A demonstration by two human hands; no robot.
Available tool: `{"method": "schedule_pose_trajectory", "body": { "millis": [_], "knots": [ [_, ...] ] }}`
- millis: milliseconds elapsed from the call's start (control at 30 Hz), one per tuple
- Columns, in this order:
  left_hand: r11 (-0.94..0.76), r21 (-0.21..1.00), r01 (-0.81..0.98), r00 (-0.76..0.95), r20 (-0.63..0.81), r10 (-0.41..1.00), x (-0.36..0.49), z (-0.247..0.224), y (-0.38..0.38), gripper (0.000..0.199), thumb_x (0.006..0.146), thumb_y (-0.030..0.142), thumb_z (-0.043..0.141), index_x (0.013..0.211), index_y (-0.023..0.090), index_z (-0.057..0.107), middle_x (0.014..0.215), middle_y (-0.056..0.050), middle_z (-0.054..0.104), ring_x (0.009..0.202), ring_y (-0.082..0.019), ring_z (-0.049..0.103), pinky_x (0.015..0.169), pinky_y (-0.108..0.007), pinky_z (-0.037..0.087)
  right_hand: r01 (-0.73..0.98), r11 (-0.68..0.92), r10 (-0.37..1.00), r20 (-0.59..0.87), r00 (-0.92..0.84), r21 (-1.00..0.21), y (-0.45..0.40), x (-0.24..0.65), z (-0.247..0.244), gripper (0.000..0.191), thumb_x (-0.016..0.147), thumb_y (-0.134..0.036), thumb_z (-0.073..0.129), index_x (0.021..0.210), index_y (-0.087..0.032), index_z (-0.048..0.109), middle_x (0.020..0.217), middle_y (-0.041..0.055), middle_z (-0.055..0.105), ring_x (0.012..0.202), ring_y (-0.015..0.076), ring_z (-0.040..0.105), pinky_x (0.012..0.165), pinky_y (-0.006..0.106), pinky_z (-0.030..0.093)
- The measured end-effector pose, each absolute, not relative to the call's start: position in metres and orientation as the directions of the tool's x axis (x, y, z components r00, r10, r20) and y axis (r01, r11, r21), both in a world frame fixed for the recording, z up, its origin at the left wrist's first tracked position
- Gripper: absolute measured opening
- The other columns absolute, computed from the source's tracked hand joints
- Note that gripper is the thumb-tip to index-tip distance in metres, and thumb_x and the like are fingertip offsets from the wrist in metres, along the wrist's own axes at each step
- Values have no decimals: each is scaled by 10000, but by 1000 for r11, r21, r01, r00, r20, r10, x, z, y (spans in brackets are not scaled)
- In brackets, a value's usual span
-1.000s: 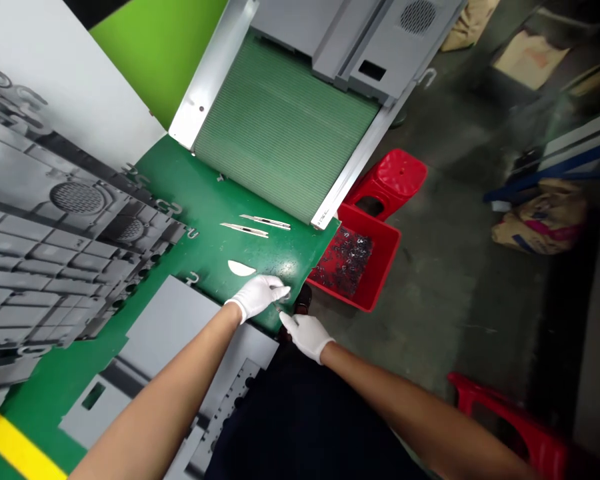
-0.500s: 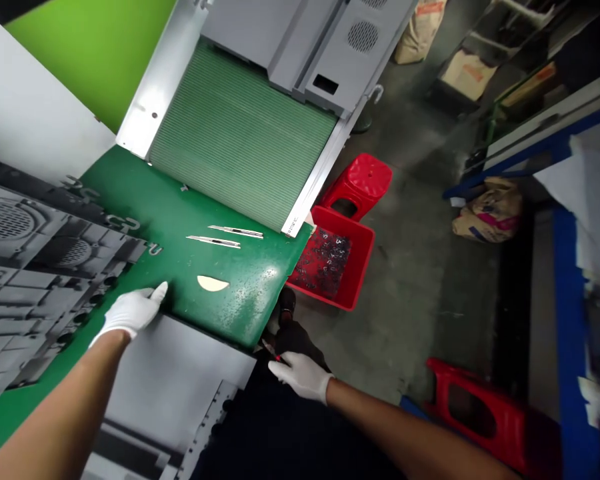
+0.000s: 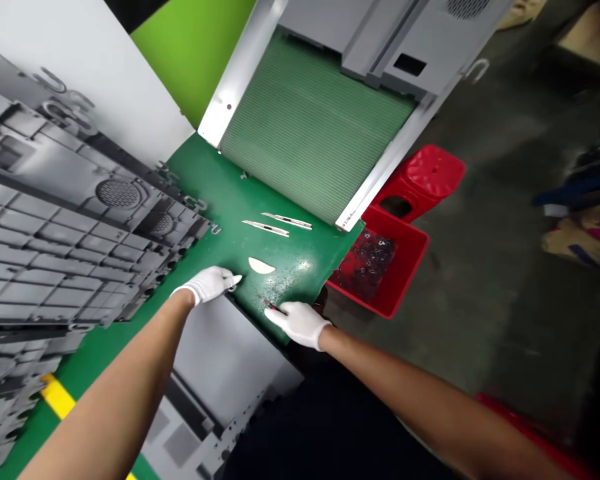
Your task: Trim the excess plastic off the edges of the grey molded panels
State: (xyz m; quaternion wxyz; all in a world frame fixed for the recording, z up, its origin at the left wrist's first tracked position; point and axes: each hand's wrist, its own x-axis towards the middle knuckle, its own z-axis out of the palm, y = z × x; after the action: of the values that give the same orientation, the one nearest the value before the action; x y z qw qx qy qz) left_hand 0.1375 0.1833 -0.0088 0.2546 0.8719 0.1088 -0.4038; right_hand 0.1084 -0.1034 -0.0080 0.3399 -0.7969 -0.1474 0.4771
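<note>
The left hand [image 3: 210, 285] is at the far edge of the gray panel [image 3: 230, 353], thumb and fingers nearly together beside a small curved piece [image 3: 233, 289]; whether it grips that piece cannot be told. The right hand [image 3: 297, 325] is closed around a red-handled tool [image 3: 277, 309], its tip over the green desk [image 3: 290, 250] beyond the panel. Farther from the panel lie a cream half-round piece [image 3: 261, 267] and two slim knives [image 3: 277, 225], then a ribbed belt [image 3: 315, 127]. Right of the panel is a red bin [image 3: 415, 260] holding small dark pieces; left, stacked gray parts [image 3: 105, 220].
</note>
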Motion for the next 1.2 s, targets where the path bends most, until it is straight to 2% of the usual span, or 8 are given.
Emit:
{"method": "schedule_pose_trajectory", "body": {
  "millis": [267, 567, 900, 1200],
  "knots": [
    [-734, 487, 474, 644, -760, -89, 125, 13, 194, 548, 769, 689, 581, 799, 164, 739, 800, -72, 742, 731, -189, 604, 723, -290, 463, 49, -731, 623, -635, 456, -681, -43, 99, -28, 740, 878, -803, 265, 1006, -211, 689, 1028, 142, 734, 934, 291, 674, 737, 342, 451],
    [-672, 547, 499, 671, -735, -99, 120, 15, 185, 555, 791, 682, 578, 773, 144, 718, 816, -102, 747, 725, -186, 603, 731, -325, 481, 142, -736, 620, -573, 536, -662, -31, 86, -25, 734, 900, -783, 239, 980, -201, 679, 1011, 136, 731, 948, 269, 675, 794, 336, 463],
    [-631, 575, 521, 691, -718, -84, 117, 24, 178, 560, 765, 683, 616, 766, 134, 724, 819, -107, 743, 721, -188, 599, 737, -334, 488, 136, -773, 557, -560, 613, -620, -28, 73, -23, 703, 910, -756, 253, 978, -196, 673, 1006, 141, 716, 932, 272, 672, 796, 355, 480],
    [-640, 582, 502, 695, -712, -103, 114, 19, 181, 540, 772, 671, 613, 766, 142, 722, 804, -95, 745, 722, -185, 615, 726, -321, 492, 200, -779, 587, -578, 567, -594, -25, 83, -14, 789, 886, -804, 179, 989, -193, 667, 979, 148, 732, 921, 304, 691, 794, 401, 508]
  ]
}}
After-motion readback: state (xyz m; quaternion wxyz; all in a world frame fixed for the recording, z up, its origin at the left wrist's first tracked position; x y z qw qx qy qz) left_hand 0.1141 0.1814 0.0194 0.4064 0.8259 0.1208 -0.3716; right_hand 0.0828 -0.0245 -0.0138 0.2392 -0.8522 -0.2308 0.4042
